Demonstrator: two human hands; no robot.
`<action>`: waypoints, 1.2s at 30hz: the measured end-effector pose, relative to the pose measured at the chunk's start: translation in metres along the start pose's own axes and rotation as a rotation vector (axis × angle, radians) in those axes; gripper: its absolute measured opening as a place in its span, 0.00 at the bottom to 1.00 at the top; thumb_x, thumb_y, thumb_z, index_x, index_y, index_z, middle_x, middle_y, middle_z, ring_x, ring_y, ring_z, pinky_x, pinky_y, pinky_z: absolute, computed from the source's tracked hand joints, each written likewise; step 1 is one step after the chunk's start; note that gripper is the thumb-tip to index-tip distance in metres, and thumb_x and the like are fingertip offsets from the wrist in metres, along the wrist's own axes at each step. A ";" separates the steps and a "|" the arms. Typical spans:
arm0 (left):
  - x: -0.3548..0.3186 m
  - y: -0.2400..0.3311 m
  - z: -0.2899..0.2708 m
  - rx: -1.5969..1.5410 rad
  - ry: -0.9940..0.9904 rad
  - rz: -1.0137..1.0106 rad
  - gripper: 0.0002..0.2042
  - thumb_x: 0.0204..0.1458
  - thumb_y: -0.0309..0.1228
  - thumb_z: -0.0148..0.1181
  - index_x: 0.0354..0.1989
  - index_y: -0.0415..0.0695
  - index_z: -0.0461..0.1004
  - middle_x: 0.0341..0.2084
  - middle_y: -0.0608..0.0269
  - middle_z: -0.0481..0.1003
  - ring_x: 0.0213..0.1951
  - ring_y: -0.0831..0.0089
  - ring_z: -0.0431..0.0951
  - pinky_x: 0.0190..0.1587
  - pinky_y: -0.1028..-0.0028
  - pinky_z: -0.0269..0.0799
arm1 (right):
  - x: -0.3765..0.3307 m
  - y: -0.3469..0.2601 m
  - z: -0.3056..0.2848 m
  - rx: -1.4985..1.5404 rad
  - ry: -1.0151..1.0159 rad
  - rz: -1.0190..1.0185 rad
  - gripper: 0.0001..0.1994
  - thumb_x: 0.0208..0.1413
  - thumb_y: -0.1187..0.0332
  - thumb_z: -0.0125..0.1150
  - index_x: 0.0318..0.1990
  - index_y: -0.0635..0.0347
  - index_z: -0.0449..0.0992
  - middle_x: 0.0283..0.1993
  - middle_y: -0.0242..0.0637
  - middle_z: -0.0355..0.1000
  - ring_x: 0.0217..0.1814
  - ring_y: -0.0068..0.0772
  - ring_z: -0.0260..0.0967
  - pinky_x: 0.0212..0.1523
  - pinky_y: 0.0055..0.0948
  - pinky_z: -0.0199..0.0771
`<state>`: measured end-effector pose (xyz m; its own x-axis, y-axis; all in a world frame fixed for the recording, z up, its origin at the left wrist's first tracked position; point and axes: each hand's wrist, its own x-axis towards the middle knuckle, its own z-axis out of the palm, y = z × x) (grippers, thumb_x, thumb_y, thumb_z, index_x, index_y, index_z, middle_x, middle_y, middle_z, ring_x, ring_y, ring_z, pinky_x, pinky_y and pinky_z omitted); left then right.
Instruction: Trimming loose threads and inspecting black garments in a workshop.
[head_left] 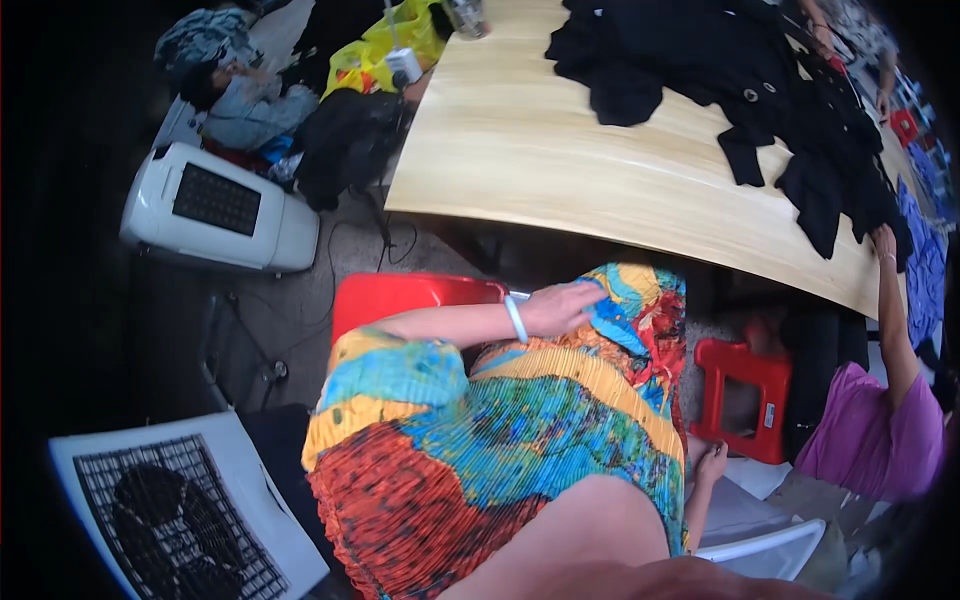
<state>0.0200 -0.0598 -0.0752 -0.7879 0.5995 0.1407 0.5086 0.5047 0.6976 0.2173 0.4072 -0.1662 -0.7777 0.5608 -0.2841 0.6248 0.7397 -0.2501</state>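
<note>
My left hand (560, 308), with a pale bracelet at its wrist, rests on the lap of a brightly patterned pleated dress (540, 430). Its fingers lie stretched over the fabric and hold nothing. Low on my right side, past the dress, is my right hand (710, 464). The fingers there look curled in; anything inside them is hidden. It is close to a red plastic stool (740, 400) and above a grey plastic bin (740, 515) with a white rim.
A pale wooden table (500, 130) stands ahead, with black garments (680, 50) on its far right. At right, a person in a purple top (870, 430) touches them. Left are a white air cooler (220, 210), a fan unit (190, 510) and a red stool (400, 295); cables cross the floor.
</note>
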 end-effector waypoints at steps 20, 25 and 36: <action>-0.122 -0.213 -0.300 0.510 0.228 -1.539 0.47 0.35 0.31 0.62 0.60 0.44 0.34 0.47 0.47 0.65 0.48 0.57 0.67 0.50 0.69 0.63 | 0.010 0.026 0.018 0.097 0.074 -0.045 0.16 0.52 0.66 0.42 0.45 0.65 0.65 0.43 0.49 0.67 0.46 0.46 0.64 0.46 0.34 0.61; -0.139 -0.233 -0.293 0.502 0.230 -1.598 0.48 0.32 0.32 0.67 0.60 0.43 0.37 0.45 0.49 0.67 0.46 0.57 0.69 0.45 0.68 0.67 | 0.005 0.024 0.022 0.081 0.035 0.011 0.16 0.52 0.66 0.42 0.45 0.65 0.65 0.44 0.48 0.67 0.47 0.46 0.64 0.46 0.34 0.61; -0.137 -0.239 -0.303 0.512 0.349 -1.552 0.42 0.25 0.31 0.69 0.52 0.40 0.49 0.46 0.45 0.65 0.49 0.55 0.66 0.52 0.67 0.62 | -0.005 0.016 0.022 0.115 0.077 0.141 0.14 0.52 0.70 0.41 0.45 0.62 0.65 0.43 0.51 0.66 0.46 0.47 0.63 0.46 0.36 0.61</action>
<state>-0.0991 -0.4513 -0.0483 -0.6175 -0.7525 -0.2290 -0.7783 0.6267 0.0390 0.2326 0.4077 -0.1895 -0.6824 0.6856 -0.2536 0.7282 0.6070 -0.3182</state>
